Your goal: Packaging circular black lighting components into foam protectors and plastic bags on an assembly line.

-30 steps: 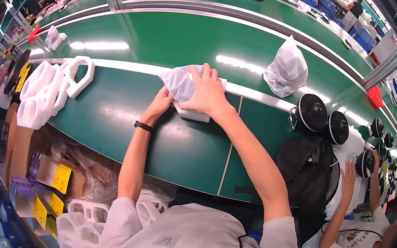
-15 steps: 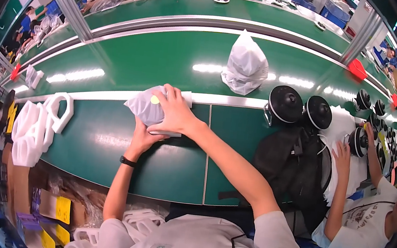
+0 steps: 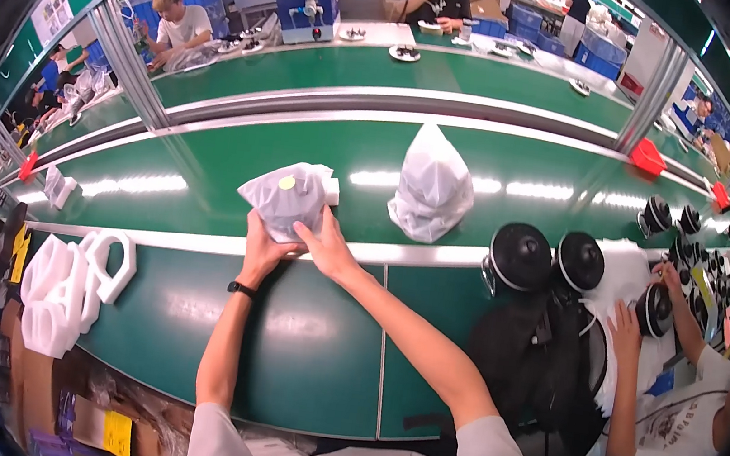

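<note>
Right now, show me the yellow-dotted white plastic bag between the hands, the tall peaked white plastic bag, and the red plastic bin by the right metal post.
Yellow-dotted white plastic bag (image 3: 281, 203): head view, front face.
Tall peaked white plastic bag (image 3: 432, 189): head view, front, mid-height.
Red plastic bin (image 3: 647, 162): head view, near wall.

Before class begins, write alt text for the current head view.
A person's left hand and right hand hold a white bagged item at a green workbench. A second bag stands to its right; white frames lie left, black domes right.

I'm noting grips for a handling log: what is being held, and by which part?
A white bag: left hand at its lower left, right hand at its lower right.
</note>
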Demonstrator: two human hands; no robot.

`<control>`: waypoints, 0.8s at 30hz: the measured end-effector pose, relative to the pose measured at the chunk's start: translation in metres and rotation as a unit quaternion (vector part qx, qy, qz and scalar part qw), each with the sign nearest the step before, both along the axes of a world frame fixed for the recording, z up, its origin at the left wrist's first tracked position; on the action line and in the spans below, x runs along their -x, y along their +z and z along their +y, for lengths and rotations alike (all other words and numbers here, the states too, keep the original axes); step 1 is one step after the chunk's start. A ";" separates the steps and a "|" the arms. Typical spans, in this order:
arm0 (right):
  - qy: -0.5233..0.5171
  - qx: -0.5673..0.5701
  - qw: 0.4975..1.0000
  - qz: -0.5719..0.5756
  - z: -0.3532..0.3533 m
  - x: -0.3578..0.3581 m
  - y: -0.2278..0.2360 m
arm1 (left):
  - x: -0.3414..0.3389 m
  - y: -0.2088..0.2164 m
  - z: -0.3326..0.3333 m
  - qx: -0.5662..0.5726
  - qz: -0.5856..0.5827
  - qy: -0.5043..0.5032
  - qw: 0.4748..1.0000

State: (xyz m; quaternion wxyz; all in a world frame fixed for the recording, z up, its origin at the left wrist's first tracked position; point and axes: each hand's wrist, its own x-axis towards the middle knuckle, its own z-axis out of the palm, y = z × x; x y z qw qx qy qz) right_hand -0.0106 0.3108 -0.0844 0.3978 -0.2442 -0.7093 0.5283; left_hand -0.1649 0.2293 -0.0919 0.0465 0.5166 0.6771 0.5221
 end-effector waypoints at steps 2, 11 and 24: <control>-0.025 -0.078 0.996 0.032 0.004 0.026 0.007 | 0.037 0.009 0.025 -0.043 -0.024 -0.117 0.992; -0.045 -0.196 0.977 -0.067 0.007 -0.052 0.105 | 0.116 0.050 -0.011 0.155 0.289 0.310 0.892; 0.082 -0.246 0.962 -0.085 -0.057 -0.066 0.118 | 0.061 0.080 -0.224 -0.173 -0.424 0.017 0.889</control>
